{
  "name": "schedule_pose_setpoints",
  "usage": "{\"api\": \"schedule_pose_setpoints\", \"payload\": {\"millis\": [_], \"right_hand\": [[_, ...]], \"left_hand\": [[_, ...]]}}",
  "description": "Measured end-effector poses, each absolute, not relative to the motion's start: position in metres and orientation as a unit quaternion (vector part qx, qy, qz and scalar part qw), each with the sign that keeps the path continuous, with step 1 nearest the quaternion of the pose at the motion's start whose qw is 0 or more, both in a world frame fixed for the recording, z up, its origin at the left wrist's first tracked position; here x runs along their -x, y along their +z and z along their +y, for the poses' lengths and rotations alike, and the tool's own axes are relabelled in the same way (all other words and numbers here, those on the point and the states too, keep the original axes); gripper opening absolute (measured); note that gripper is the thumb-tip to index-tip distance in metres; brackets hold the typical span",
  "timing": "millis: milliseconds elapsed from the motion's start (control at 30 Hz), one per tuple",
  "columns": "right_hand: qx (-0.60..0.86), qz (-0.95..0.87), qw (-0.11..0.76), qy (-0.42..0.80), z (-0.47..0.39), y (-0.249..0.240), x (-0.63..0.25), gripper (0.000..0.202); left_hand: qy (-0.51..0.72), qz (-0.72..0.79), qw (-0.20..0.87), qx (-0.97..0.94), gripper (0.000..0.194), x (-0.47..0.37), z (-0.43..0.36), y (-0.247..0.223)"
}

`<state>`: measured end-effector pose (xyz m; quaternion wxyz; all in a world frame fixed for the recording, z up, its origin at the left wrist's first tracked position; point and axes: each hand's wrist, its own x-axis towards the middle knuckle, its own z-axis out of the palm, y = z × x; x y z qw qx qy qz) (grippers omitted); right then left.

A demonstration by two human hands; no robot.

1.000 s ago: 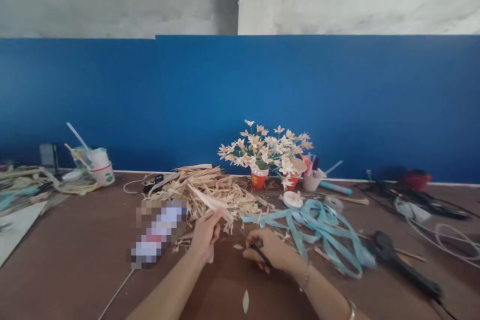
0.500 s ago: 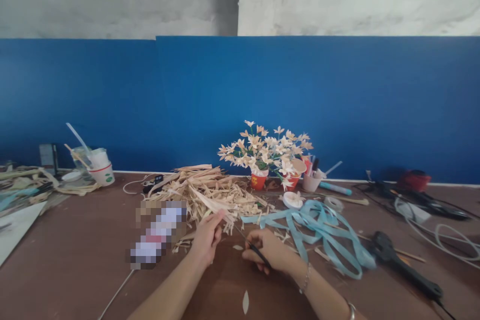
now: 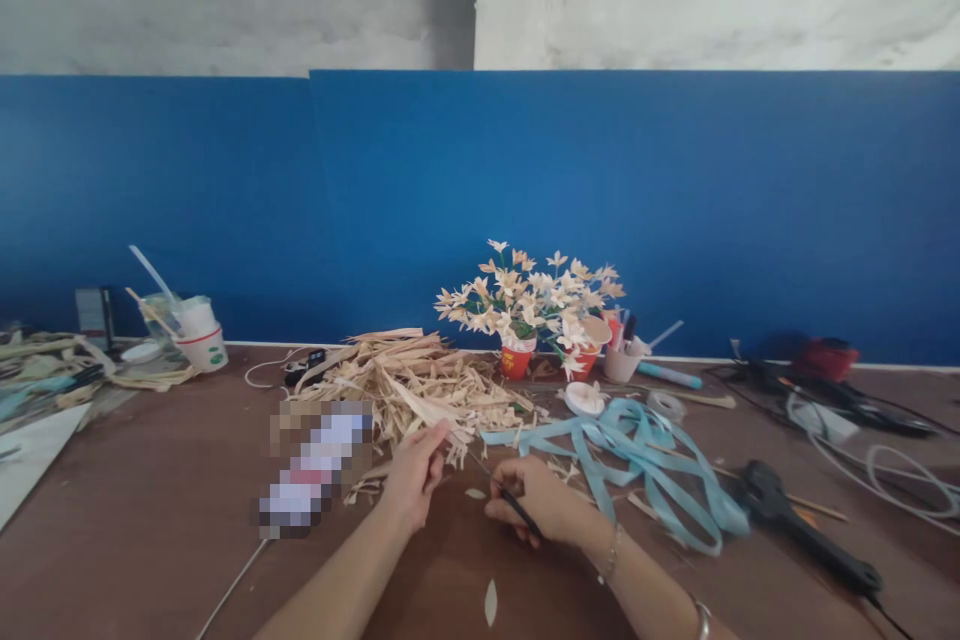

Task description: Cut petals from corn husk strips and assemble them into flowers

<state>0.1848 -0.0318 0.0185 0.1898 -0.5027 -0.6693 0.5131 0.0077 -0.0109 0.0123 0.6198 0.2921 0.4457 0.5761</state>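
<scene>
My left hand (image 3: 412, 475) pinches a pale dried husk strip (image 3: 426, 408) between thumb and fingers, in front of the husk pile. Just to its right, my right hand (image 3: 536, 500) is closed around what look like slim black-handled scissors (image 3: 520, 512). Their thin metal tip points up and left toward the husk, and fingers hide much of the handle. Whether the blades are apart I cannot tell. One small leaf-shaped husk piece (image 3: 475, 494) lies between the hands; another petal-shaped piece (image 3: 490, 603) is nearer the front.
Behind my hands spreads a heap of dried husks (image 3: 405, 365). Husk flowers (image 3: 525, 295) stand in red cups (image 3: 517, 360) by the blue partition (image 3: 600, 170). Light-blue ribbon (image 3: 645, 460) and a black-handled tool (image 3: 814, 530) lie right. A blurred-out object (image 3: 319, 470) with a cable lies left.
Both hands keep nearly the same place and grip. The whole view has shifted very slightly; nothing was picked up or let go.
</scene>
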Motion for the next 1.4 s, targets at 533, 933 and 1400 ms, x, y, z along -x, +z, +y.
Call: {"api": "schedule_pose_setpoints", "payload": {"millis": [533, 933, 1400], "right_hand": [[0.502, -0.668, 0.204, 0.510, -0.031, 0.016, -0.185, 0.019], [0.447, -0.645, 0.261, 0.563, -0.030, 0.022, -0.190, 0.024], [0.435, -0.557, 0.466, 0.532, -0.029, 0.015, -0.167, 0.043]], "left_hand": [[0.561, 0.423, 0.650, -0.290, 0.039, -0.009, -0.012, 0.011], [0.619, 0.423, 0.608, -0.260, 0.041, -0.006, -0.006, 0.009], [0.509, 0.454, 0.599, -0.419, 0.039, -0.026, -0.022, 0.001]]}}
